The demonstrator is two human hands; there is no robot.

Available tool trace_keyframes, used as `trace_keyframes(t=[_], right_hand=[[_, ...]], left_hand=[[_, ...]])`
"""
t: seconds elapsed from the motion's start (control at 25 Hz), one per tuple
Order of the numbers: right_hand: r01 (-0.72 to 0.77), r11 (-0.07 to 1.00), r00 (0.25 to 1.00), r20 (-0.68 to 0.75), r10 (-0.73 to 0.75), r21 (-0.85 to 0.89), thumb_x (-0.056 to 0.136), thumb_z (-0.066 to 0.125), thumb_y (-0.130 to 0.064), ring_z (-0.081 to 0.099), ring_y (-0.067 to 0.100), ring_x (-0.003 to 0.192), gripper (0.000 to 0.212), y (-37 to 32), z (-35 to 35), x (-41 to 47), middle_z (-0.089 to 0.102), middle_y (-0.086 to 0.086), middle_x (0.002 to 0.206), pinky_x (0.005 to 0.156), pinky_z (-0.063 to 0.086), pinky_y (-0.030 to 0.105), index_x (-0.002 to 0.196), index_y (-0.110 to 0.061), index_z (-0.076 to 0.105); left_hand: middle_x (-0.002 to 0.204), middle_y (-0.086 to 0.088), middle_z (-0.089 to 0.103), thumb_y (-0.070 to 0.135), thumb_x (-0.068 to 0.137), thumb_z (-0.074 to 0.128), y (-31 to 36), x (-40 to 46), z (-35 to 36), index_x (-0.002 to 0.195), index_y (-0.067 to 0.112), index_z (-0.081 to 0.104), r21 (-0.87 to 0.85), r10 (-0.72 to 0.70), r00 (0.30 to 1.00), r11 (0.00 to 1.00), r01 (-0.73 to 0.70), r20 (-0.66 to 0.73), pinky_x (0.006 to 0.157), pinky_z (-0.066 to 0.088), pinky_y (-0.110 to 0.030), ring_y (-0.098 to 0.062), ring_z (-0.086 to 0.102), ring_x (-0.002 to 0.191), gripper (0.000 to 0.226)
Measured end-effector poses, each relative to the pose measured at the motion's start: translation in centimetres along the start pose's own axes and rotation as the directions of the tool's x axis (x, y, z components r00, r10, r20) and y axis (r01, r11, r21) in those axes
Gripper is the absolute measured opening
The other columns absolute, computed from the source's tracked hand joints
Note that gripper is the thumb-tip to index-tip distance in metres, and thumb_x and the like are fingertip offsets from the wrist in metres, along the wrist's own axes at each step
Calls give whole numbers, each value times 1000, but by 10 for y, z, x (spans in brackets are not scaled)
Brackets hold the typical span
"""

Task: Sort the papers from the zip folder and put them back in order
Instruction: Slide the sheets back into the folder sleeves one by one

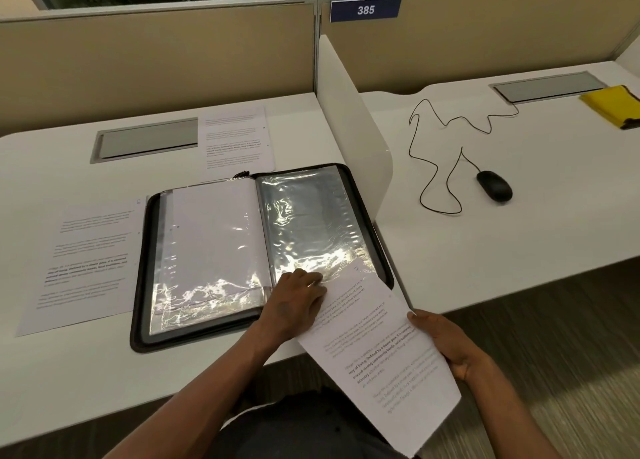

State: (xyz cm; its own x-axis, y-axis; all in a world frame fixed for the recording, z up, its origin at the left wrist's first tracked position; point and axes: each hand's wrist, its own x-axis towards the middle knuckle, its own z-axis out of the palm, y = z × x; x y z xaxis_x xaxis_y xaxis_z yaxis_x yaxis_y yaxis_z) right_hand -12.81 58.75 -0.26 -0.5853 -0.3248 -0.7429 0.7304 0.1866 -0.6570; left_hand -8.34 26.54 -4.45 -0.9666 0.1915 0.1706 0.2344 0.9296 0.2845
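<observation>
Left hand pins the sleeve mouth of the zip folder on the tabletop; right hand grips the sheet, corner at the opening — best fed square and slow.

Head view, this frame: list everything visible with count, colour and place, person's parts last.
zip folder: one, black, open on near desk, clear sleeves showing
loose sheets: two, white printed; one left of folder, one behind it
held sheet: one, white printed, top corner at right-hand sleeve's lower edge
desk divider: one, white, between desks
mouse: one, black, corded, right desk
yellow item: one, far right desk
number plate: one, blue, reads 385
left hand: on sleeve and sheet
right hand: grips sheet's edge
</observation>
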Motion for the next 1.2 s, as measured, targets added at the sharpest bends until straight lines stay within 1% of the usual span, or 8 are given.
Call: trace_keyframes(t=[0.08, 0.12, 0.2, 0.32, 0.48, 0.8, 1.0, 1.2], right_hand=[[95, 961, 982, -137, -134, -258, 98, 62, -31, 74, 27, 88, 24, 2, 3, 2, 74, 19, 104, 88, 59, 47, 109, -11, 70], [139, 868, 944, -200, -261, -478, 96, 65, -36, 73, 20, 80, 21, 4, 1, 3, 75, 11, 95, 83, 60, 43, 105, -18, 69], [161, 554, 794, -226, -564, -817, 91, 69, -41, 67, 9, 75, 21, 7, 1, 4, 71, -5, 90, 73, 59, 35, 106, -26, 66], [334, 222, 558, 2, -830, -916, 93, 65, -36, 60, 9, 99, 29, 13, 27, 13, 65, -3, 112, 83, 55, 29, 117, -21, 66], [464, -112, 540, 381, -750, -879, 101, 44, -38, 52, 16, 134, 40, 21, 84, 42, 61, 1, 139, 109, 46, 37, 132, -20, 63], [379, -125, 632, 355, -689, -917, 105, 25, -54, 25, 21, 151, 55, 30, 97, 66, 31, -2, 163, 120, 30, 52, 154, -29, 36], [285, -201, 700, 347, -624, -937, 103, 24, -61, -13, 30, 155, 58, 22, 105, 67, -6, 0, 170, 124, -2, 53, 158, -46, 9], [277, -163, 734, 318, -600, -947, 101, 10, -67, -9, 29, 155, 60, 14, 117, 74, -15, -3, 168, 125, 7, 52, 157, -48, 3]], left_hand=[[126, -1, 64, 37, 97, 45, 2, -2, 0, 108, 21, 72, 3, 5, 1000, 1000, -5, 2, 85, 47, -36, -21, 57, 104, 33], [128, -2, 63, 38, 97, 44, 2, -3, -1, 109, 21, 70, 0, 3, 1000, 1000, -3, 4, 86, 48, -37, -21, 56, 106, 34], [130, -4, 61, 37, 97, 47, 3, -6, -1, 114, 20, 67, 3, 1, 1000, 1000, -1, 13, 89, 49, -38, -23, 55, 110, 31], [133, -6, 59, 30, 96, 57, 1, -8, 3, 121, 17, 65, 21, -4, 1000, 1000, 4, 21, 92, 50, -40, -24, 54, 113, 29], [132, -8, 61, 25, 94, 61, 3, -6, 2, 123, 13, 66, 24, -16, 1000, 1000, 15, 25, 93, 51, -42, -25, 55, 114, 31], [135, -11, 61, 12, 76, 81, 4, -12, -3, 129, 13, 64, 24, -34, 999, 999, 34, 3, 93, 52, -41, -29, 61, 114, 56], [142, -9, 57, 5, 76, 77, 4, -21, 2, 134, 17, 61, 26, 0, 1000, 1000, 0, -10, 94, 51, -41, -28, 58, 120, 62], [142, -3, 57, 8, 77, 76, 7, -24, 0, 136, 16, 59, 8, -2, 1000, 1000, 2, -16, 96, 52, -38, -24, 56, 120, 63]])
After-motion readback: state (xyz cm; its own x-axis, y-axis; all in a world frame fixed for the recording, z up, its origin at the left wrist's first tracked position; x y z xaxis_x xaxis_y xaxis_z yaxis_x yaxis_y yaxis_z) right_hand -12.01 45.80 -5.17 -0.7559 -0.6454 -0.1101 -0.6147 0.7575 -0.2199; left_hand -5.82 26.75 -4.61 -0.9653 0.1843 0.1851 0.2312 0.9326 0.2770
